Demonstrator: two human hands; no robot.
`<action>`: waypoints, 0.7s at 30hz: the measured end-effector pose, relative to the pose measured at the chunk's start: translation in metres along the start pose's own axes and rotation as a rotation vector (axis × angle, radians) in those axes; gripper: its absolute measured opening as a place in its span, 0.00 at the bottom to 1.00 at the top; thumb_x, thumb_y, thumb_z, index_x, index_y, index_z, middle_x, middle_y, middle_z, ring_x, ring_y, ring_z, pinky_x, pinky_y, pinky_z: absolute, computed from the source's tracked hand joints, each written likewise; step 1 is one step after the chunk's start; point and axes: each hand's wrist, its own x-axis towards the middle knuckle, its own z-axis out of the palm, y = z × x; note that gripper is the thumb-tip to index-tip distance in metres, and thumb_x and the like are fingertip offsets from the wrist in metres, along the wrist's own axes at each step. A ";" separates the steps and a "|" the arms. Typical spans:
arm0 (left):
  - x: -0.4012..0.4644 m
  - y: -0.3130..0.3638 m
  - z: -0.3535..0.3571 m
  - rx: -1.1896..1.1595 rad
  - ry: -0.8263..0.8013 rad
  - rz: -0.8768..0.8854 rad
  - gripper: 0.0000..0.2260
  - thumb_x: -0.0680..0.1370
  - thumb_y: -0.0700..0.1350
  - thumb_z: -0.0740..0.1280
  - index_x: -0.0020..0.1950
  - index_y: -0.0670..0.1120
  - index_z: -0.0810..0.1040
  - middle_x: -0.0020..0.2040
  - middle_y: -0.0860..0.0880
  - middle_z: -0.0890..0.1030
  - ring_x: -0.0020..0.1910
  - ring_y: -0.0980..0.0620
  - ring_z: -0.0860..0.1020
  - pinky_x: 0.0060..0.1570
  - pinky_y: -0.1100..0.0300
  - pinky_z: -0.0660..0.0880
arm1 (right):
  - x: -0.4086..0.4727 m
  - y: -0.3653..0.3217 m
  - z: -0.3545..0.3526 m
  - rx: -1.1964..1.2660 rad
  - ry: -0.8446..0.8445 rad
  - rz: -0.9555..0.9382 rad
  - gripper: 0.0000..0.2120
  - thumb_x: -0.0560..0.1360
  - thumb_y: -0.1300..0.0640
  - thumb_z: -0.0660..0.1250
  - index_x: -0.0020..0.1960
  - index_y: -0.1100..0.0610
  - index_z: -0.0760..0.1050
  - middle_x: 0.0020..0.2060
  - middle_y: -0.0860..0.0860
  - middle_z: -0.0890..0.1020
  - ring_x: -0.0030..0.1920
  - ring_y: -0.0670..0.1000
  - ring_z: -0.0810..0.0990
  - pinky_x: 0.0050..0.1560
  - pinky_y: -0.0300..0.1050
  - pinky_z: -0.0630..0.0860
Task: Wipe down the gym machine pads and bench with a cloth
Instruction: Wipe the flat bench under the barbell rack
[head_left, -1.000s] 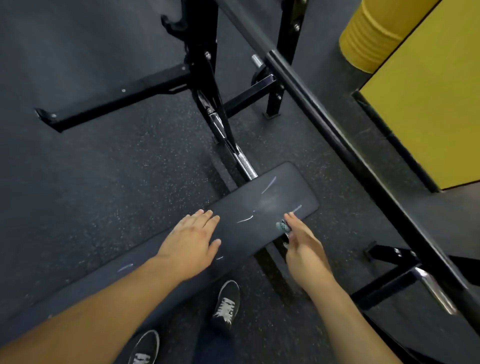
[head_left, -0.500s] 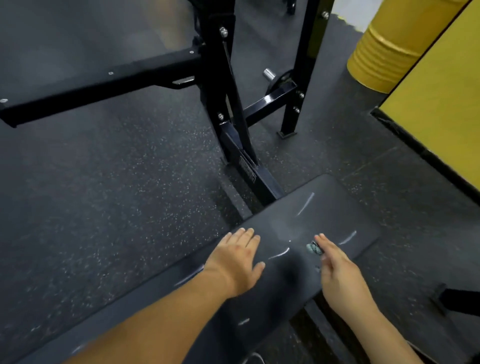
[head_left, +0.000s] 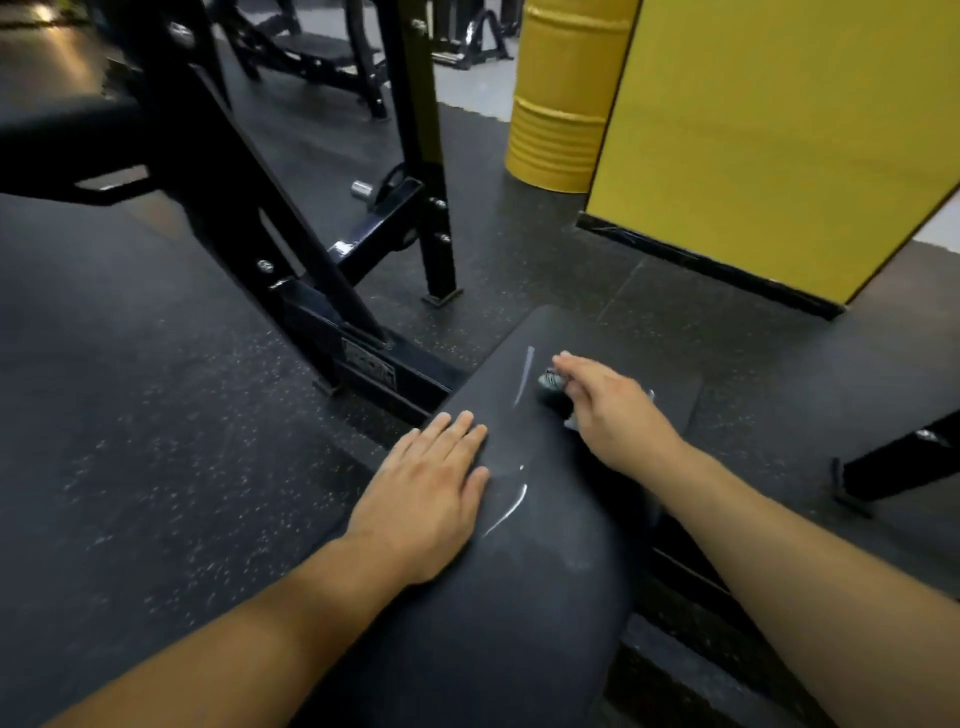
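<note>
A long black padded bench (head_left: 519, 597) runs from the lower middle up toward the right, with pale scratch marks on its top. My left hand (head_left: 423, 501) lies flat on the pad's left side, fingers straight. My right hand (head_left: 610, 410) is over the far end of the pad and holds a small grey patterned cloth (head_left: 551, 380) against it. Only a bit of the cloth shows past my fingers.
A black steel rack frame (head_left: 291, 244) stands just left of the bench end, with a bolted base plate on the speckled rubber floor. A yellow drum (head_left: 561, 93) and a yellow wall panel (head_left: 769, 135) are at the far right. Another black frame foot (head_left: 898, 462) sits at right.
The view has moved closer and tilted up, losing the barbell. My right hand with the cloth has slid farther toward the bench's far end. My left hand stays flat on the pad.
</note>
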 end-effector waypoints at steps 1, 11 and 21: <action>0.001 -0.001 0.001 -0.004 0.008 0.010 0.26 0.86 0.59 0.46 0.84 0.56 0.52 0.84 0.59 0.49 0.82 0.59 0.45 0.80 0.58 0.41 | 0.004 0.003 0.000 -0.017 0.013 0.026 0.20 0.85 0.57 0.58 0.77 0.49 0.69 0.77 0.45 0.69 0.76 0.50 0.67 0.77 0.51 0.62; 0.000 -0.009 0.002 0.050 0.023 0.097 0.26 0.86 0.59 0.47 0.84 0.55 0.55 0.83 0.56 0.54 0.82 0.56 0.50 0.79 0.58 0.46 | -0.015 -0.002 0.026 -0.146 -0.157 -0.038 0.24 0.87 0.57 0.51 0.83 0.53 0.56 0.82 0.46 0.53 0.82 0.47 0.49 0.77 0.38 0.44; 0.000 -0.012 0.006 -0.037 0.073 0.083 0.27 0.86 0.58 0.46 0.84 0.54 0.50 0.84 0.59 0.47 0.81 0.62 0.40 0.79 0.62 0.38 | 0.083 0.001 0.026 -0.326 -0.204 0.024 0.36 0.79 0.70 0.52 0.83 0.51 0.51 0.83 0.48 0.45 0.82 0.54 0.44 0.81 0.55 0.41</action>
